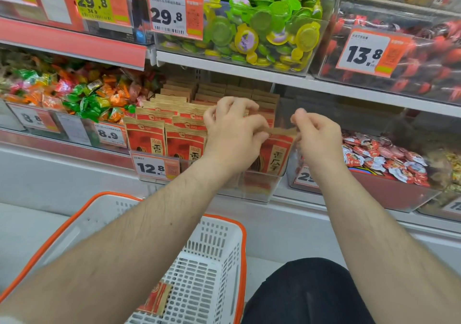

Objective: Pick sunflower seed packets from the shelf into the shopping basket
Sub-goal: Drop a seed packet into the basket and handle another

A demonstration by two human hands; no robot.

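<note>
Both hands are pinching one sunflower seed packet's top edge, left hand and right hand lifting the packet from the shelf bin, the basket waiting near

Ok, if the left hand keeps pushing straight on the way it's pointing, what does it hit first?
The left hand points up and back into the shelf bin, so it would likely meet the rows of seed packets stacked behind the front packet it pinches. Depth is hard to judge.
</note>
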